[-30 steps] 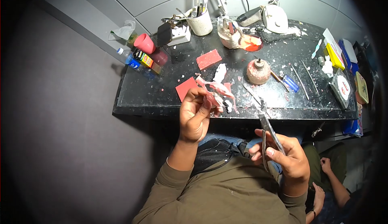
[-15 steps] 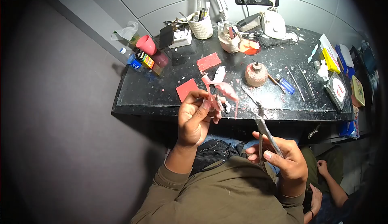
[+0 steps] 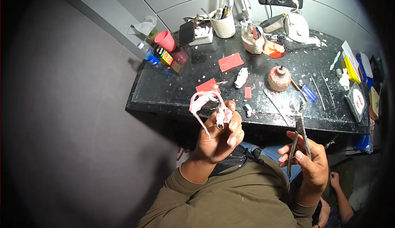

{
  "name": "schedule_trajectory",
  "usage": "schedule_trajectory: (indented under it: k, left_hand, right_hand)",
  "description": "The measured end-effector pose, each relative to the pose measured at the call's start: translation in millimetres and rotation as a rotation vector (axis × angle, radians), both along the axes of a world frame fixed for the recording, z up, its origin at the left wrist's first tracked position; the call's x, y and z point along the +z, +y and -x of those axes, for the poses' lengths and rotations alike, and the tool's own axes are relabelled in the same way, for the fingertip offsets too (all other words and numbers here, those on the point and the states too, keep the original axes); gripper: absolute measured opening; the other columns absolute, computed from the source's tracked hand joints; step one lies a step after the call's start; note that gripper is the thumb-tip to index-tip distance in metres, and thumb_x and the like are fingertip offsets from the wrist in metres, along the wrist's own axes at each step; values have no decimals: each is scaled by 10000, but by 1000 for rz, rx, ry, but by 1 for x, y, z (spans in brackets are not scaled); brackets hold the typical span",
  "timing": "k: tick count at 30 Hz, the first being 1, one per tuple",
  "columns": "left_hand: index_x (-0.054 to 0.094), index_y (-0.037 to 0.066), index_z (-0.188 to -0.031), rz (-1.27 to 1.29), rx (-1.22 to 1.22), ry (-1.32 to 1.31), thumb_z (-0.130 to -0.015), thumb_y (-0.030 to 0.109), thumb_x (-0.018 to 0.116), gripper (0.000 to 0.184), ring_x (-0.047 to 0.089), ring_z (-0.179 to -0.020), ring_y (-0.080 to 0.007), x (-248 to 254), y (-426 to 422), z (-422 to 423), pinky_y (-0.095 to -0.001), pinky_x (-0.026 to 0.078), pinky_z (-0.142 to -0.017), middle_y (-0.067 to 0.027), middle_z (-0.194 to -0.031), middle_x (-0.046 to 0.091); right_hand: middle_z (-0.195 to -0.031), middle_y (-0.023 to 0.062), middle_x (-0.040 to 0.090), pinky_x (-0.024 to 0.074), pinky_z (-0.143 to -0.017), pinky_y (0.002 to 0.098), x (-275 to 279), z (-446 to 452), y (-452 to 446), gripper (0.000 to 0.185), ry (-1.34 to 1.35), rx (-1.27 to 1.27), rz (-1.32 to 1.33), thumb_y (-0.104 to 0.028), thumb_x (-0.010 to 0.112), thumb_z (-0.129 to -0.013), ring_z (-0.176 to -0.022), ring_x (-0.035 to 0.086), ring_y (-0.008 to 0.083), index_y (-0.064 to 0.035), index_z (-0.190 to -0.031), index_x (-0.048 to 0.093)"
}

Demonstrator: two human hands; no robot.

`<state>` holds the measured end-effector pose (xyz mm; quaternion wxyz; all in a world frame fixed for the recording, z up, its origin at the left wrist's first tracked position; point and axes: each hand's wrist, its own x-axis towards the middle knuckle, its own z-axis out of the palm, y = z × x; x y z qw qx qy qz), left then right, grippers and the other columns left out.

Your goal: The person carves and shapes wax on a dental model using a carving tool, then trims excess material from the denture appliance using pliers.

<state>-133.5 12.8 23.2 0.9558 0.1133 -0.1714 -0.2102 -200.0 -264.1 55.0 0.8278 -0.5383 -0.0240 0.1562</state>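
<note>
My left hand (image 3: 216,141), closed, pinches a pink-and-white moulded piece (image 3: 199,103) just in front of the desk edge. The piece has curved pink arms that reach out to the left and down, and a rough white lump sits by my fingertips. What it is made of I cannot tell. My right hand (image 3: 312,159) is wrapped around the handles of metal pliers (image 3: 300,128), which point up towards the desk. The pliers' jaws stand apart from the moulded piece, and glare on the desk partly blurs them.
On the black desk (image 3: 164,90) lie red wax sheets (image 3: 231,62), a white lump (image 3: 241,77), a spirit burner (image 3: 279,79), a thin tool (image 3: 275,105) and a blue lighter (image 3: 308,92). A pink cup (image 3: 165,41) stands at the left. Another person's arm (image 3: 340,195) shows lower right.
The moulded piece has been turned over in my left hand, its pink arms now pointing left instead of right. The whole view has shifted, so the desk appears further right. The pliers stay in my right hand.
</note>
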Motion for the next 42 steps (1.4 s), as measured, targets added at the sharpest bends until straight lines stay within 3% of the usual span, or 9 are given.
schedule_trajectory:
  k: [6, 19, 21, 34, 36, 42]
  left_hand:
    - [401, 40, -1309, 5, -25, -19, -1042, 223, 561, 360, 635, -727, -244, 6, -3, 5, -322, 508, -639, -130, -940, 591]
    - [380, 42, -1309, -49, -42, -88, -1014, 268, 622, 444, 628, -680, -216, 18, -6, 11, -300, 496, -617, -94, -912, 572]
    - [393, 46, -1222, -115, 2, -42, -1048, 289, 562, 344, 599, -573, -189, 25, -7, 13, -314, 476, -549, -59, -797, 561]
    - [388, 40, -1220, -67, -60, -82, -1062, 284, 527, 322, 603, -562, -190, 24, -10, 15, -315, 477, -523, -58, -773, 551]
    - [372, 30, -1288, -18, -115, -93, -982, 275, 673, 494, 624, -626, -215, 21, -8, 14, -309, 493, -583, -74, -838, 555]
    - [371, 37, -1285, -15, -115, -78, -984, 265, 666, 480, 594, -595, -204, 23, -10, 16, -314, 480, -572, -67, -816, 544]
  right_hand:
    - [-1084, 281, 688, 609, -810, 411, -5, -3, -8, 560, -15, -21, 22, -114, 593, -964, -930, 722, 290, 165, -1417, 420]
    - [-1076, 288, 687, 613, -793, 420, -3, -3, -10, 556, -31, -45, 51, -122, 594, -965, -905, 726, 297, 170, -1408, 426]
    - [-1073, 288, 687, 613, -793, 421, -3, -3, -9, 557, -28, -47, 47, -122, 596, -965, -904, 725, 298, 169, -1408, 427]
    - [-1088, 292, 681, 609, -799, 421, -2, -1, -11, 551, -56, -28, 34, -110, 595, -967, -917, 721, 298, 166, -1413, 427]
    - [-1090, 292, 680, 609, -801, 421, -2, 0, -10, 548, -57, -29, 26, -105, 593, -968, -920, 720, 298, 165, -1415, 427]
    - [-1097, 292, 678, 607, -807, 420, -2, -1, -12, 542, -57, -17, 21, -100, 588, -970, -925, 718, 295, 160, -1418, 427]
